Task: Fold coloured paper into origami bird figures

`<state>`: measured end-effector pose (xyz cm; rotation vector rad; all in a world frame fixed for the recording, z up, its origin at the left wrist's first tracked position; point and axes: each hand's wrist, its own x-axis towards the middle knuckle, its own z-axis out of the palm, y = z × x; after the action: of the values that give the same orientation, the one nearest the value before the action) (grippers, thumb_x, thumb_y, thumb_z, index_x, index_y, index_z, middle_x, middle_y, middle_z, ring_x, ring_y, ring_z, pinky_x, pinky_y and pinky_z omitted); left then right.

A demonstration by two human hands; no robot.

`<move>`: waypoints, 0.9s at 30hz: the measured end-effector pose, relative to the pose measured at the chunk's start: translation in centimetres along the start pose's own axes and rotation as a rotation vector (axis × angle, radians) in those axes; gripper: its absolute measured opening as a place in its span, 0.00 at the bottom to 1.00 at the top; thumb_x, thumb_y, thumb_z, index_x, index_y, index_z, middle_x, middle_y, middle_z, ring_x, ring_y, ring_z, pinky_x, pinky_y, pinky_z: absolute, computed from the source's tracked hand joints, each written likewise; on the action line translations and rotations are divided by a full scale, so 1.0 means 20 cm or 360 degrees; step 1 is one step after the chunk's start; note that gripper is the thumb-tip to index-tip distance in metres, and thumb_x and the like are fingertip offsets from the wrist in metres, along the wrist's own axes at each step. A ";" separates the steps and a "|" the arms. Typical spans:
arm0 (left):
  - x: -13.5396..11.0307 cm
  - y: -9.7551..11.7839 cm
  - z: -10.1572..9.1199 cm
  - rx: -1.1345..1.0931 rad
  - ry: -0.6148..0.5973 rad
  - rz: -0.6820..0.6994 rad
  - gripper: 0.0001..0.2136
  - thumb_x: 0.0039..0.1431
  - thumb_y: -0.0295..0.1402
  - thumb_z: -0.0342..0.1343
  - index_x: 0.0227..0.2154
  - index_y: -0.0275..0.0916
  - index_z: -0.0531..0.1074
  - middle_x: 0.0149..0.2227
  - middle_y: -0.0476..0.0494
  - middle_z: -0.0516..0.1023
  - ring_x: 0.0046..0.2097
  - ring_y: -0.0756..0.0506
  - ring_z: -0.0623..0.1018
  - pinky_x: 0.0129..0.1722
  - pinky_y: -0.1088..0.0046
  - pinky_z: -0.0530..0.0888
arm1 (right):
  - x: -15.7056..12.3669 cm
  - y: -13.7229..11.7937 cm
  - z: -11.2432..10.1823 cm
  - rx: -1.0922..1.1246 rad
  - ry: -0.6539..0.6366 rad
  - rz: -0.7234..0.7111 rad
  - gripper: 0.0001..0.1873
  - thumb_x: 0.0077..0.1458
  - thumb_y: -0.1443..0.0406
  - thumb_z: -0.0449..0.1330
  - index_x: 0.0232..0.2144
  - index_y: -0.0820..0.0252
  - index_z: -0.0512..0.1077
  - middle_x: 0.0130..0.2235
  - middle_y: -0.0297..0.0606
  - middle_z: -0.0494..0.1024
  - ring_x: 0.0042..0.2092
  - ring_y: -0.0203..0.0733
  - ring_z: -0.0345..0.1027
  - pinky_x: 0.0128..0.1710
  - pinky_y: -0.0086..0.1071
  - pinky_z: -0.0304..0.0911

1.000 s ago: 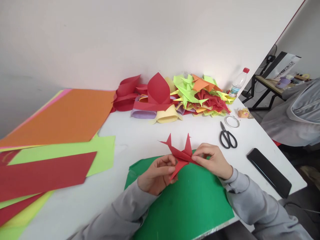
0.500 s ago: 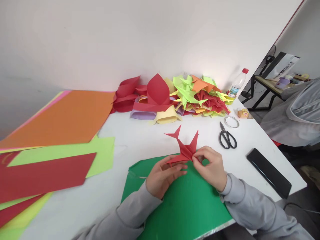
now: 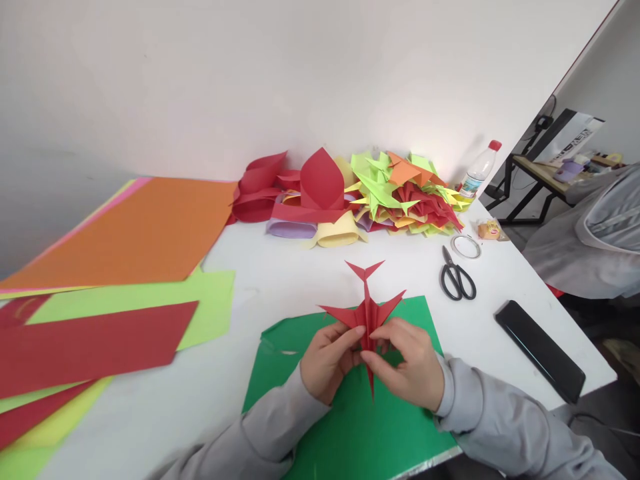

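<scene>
Both hands pinched one red paper plane [image 3: 367, 310] at its middle. The left hand [image 3: 327, 357] closed thumb and fingertips on the fold from its own side, and the right hand [image 3: 407, 363] did the same from the other, fingers curled narrow around the paper. The plane was matte card with sharp creases. Two pointed wings spread sideways just above the pinch, a thin neck ran on to a forked tip farther from the person, and a long spike hung below the fingers.

Directly under the grip lay a smooth green sheet [image 3: 350, 427], flat on the white table [image 3: 280, 267], with its near edge at the table's edge. To the right of the grip, apart from it, lay black scissors [image 3: 456, 277] with their blades shut. A thin ring of clear tape [image 3: 465, 245] lay just beyond them, and a flat black phone [image 3: 540, 350] lay farther right. Beyond the grip, against the wall, sat a heap of spiky folded paper [image 3: 395, 193] in lime, orange, red and yellow. Beside it were curled red paper shapes [image 3: 320, 183] with rounded, pointed tops, and a clear plastic bottle [image 3: 477, 170] with a red cap stood at the heap's right end. Well to the left of the grip, large flat sheets overlapped: an orange sheet [image 3: 130, 230], a lime sheet [image 3: 210, 293] and a red sheet [image 3: 95, 347].
</scene>
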<state>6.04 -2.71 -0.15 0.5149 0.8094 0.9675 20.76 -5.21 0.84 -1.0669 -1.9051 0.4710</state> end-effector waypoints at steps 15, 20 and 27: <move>0.03 0.02 -0.07 0.0253 -0.0216 -0.0183 0.16 0.40 0.42 0.67 0.24 0.33 0.73 0.11 0.56 0.62 0.13 0.57 0.58 0.10 0.80 0.64 | 0.16 0.21 -0.07 0.1723 -0.0117 0.1188 0.17 0.39 0.59 0.72 0.31 0.61 0.75 0.26 0.32 0.75 0.25 0.32 0.67 0.25 0.26 0.63; 0.03 0.04 -0.07 0.0535 -0.0172 0.0018 0.19 0.41 0.44 0.66 0.30 0.34 0.73 0.18 0.54 0.69 0.13 0.55 0.64 0.10 0.77 0.66 | 0.14 0.19 -0.07 0.1412 -0.0147 0.0916 0.13 0.42 0.59 0.71 0.24 0.61 0.74 0.22 0.31 0.73 0.24 0.32 0.64 0.26 0.28 0.62; 0.04 0.09 -0.12 0.1174 -0.0217 0.0733 0.09 0.54 0.38 0.59 0.33 0.38 0.76 0.33 0.45 0.76 0.23 0.51 0.73 0.17 0.78 0.71 | 0.15 0.24 -0.08 0.1254 -0.0089 0.0844 0.10 0.41 0.61 0.72 0.23 0.60 0.76 0.27 0.32 0.73 0.28 0.33 0.65 0.30 0.29 0.61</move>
<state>3.54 -1.16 -0.61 1.4381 0.9349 1.0170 23.79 -0.24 -0.01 -0.9883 -1.2466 1.4189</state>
